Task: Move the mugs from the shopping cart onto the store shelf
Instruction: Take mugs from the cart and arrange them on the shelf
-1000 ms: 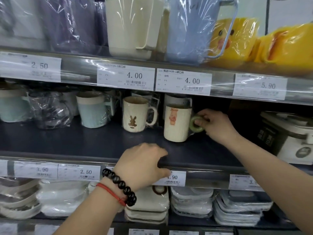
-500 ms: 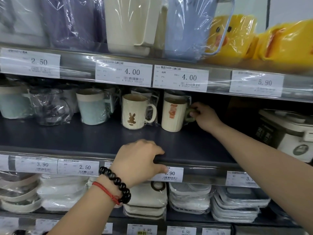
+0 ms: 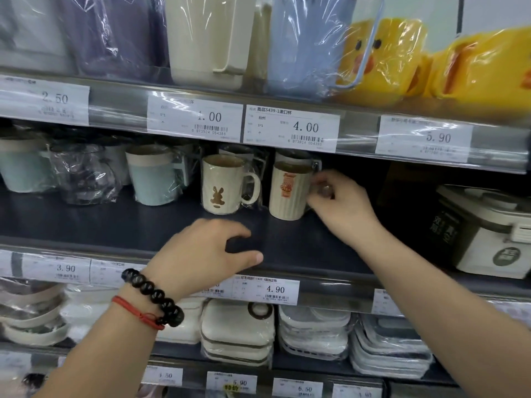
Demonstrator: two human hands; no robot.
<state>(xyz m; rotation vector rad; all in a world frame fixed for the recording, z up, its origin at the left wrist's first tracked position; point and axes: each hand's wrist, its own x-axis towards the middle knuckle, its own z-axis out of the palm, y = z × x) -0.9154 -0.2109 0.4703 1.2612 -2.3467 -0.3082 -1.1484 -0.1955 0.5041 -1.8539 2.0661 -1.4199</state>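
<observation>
Housewares aisle of a shop, tiered dark store shelf (image 3: 120, 228) running across, printed price tags (image 3: 290, 128) with barcodes sitting in clear strips along each edge, plastic-wrapped mugs (image 3: 221, 185) standing in rows, stacked wrapped containers (image 3: 237, 331) lying below, yellow duck cups (image 3: 382, 53) showing above.

price tags on the shelf rails

upper rail (image 3: 359, 122) tags read, left to right, 2.50 (image 3: 54, 98), a partly glared 1.00 (image 3: 209, 117) over barcode number 6 973924 054388, 4.00 (image 3: 305, 127) with the code 5439-1 and barcode number 6 973924 054395, and 5.90 (image 3: 438, 137). the middle rail (image 3: 330, 288) carries 3.90 (image 3: 66, 268) and 4.90 (image 3: 275, 289). the lowest rail shows 5.90 (image 3: 239, 382) and 6.50 (image 3: 305, 388). smaller print on the tags and the marks on the boxed appliance (image 3: 485, 234) are too blurred to read.
</observation>
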